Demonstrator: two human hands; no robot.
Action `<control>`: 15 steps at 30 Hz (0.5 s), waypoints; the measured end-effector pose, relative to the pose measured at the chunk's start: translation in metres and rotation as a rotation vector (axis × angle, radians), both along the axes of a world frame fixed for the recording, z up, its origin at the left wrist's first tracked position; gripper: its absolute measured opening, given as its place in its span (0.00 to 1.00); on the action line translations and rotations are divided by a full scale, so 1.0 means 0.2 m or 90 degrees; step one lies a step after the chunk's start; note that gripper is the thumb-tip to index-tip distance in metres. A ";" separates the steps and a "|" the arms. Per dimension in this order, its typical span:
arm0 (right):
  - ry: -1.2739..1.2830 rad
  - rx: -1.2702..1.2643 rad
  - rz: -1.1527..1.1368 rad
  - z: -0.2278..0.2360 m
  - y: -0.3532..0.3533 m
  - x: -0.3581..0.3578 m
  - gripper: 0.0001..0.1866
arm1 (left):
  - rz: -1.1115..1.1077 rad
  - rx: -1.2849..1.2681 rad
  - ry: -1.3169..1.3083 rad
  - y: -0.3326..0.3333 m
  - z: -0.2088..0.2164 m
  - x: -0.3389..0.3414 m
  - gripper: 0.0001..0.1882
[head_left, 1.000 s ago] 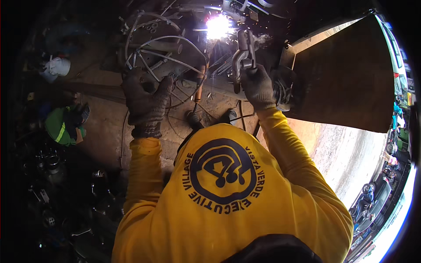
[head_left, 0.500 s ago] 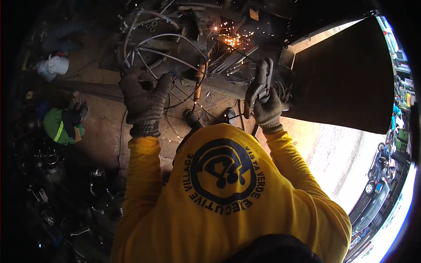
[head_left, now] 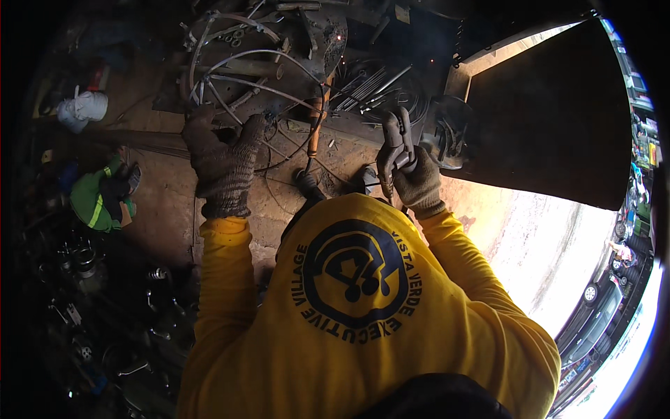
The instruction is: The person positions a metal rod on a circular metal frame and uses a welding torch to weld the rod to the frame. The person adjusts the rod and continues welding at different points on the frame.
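My left hand [head_left: 227, 164], in a dark knit glove, is at the lower left edge of a round frame of bent metal rods [head_left: 230, 57]. Its fingers curl at the rim and the thumb stands apart beside a rod; the contact is partly hidden. My right hand [head_left: 420, 183], also gloved, is closed around the handle of a grey clamp-like metal tool [head_left: 396, 140] with thick curved loops. A thin dark rod runs leftward from near the tool. Between my hands, an orange-handled tool [head_left: 315, 133] hangs at the bench edge.
Metal rods [head_left: 363, 89], washers [head_left: 239, 33] and scrap litter the dark bench. A dark panel [head_left: 544, 119] stands at right. On the left, a person in a green top [head_left: 94, 202] is low on the floor, near a white bundle [head_left: 82, 108]. Metal parts lie at lower left.
The bright shower of sparks above the bench has died down to a few glowing specks. My right hand and its tool have shifted slightly left. My left hand stays at the frame.
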State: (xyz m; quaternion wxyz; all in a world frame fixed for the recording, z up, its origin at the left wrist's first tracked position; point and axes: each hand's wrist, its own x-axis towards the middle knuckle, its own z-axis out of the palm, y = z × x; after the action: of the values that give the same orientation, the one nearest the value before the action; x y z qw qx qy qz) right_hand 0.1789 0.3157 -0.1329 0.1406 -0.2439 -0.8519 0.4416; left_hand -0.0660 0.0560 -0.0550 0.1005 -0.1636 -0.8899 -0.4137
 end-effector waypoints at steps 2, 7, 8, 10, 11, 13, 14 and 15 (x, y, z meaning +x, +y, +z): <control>-0.004 -0.002 0.001 0.01 0.00 0.00 0.24 | 0.001 -0.039 0.033 -0.01 0.00 -0.01 0.42; -0.011 -0.040 -0.006 0.03 -0.02 -0.02 0.24 | 0.003 -0.047 0.029 0.00 0.02 0.00 0.42; -0.011 -0.040 -0.008 0.04 -0.03 -0.02 0.24 | 0.000 -0.042 0.031 0.00 0.01 0.00 0.42; -0.013 -0.040 -0.013 0.04 -0.03 -0.02 0.24 | -0.005 -0.028 0.036 -0.01 -0.01 -0.01 0.42; -0.008 -0.044 -0.013 0.05 -0.03 -0.02 0.24 | -0.006 -0.020 0.040 -0.02 -0.02 -0.01 0.42; 0.000 -0.051 -0.013 0.06 -0.04 -0.03 0.23 | -0.004 -0.012 0.025 -0.02 -0.02 -0.01 0.42; -0.005 -0.046 -0.008 0.05 -0.03 -0.03 0.23 | -0.001 -0.011 0.006 -0.01 0.00 -0.01 0.42; -0.010 -0.042 -0.003 0.04 -0.03 -0.03 0.23 | 0.001 -0.011 -0.012 -0.01 0.01 0.00 0.42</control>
State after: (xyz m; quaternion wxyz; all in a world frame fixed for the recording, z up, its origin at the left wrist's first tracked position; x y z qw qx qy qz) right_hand 0.1739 0.3102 -0.1247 0.1271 -0.2541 -0.8373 0.4671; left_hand -0.0662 0.0548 -0.0525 0.0909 -0.1594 -0.8946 -0.4075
